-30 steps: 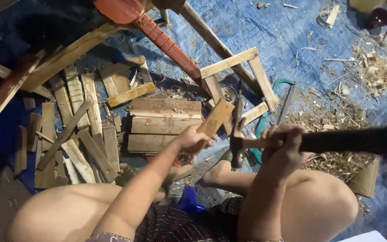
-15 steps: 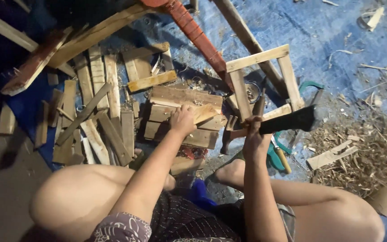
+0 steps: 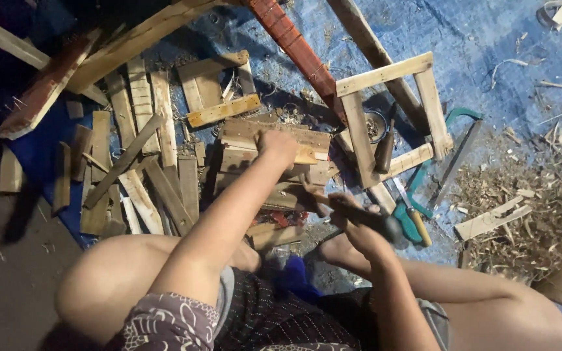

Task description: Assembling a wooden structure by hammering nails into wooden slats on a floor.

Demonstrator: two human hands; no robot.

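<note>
On the blue tarp [image 3: 489,39], centre frame: left hand [image 3: 278,145] closed around a short pale wood strip [image 3: 304,156], pressing it down on a small stack of boards [image 3: 274,166]. Fingers wrap over the near end of the strip, so that end is hidden. Right hand [image 3: 359,224] gripped shut around a dark tool handle [image 3: 365,218], low and just right of the stack; the handle is motion-blurred and its working end toward the boards is hard to make out, can't tell whether it touches the wood. Square wooden frame [image 3: 391,117] lies just right of the stack, a dark-handled tool [image 3: 385,146] inside it. Green-framed saw [image 3: 450,156] beside the frame, partly under it. Loose slats [image 3: 138,143] fan out to the left, shavings [image 3: 541,208] piled right. Red plank [image 3: 294,45] is cut off at the top edge. Knees and forearms block the floor nearest the camera.
</note>
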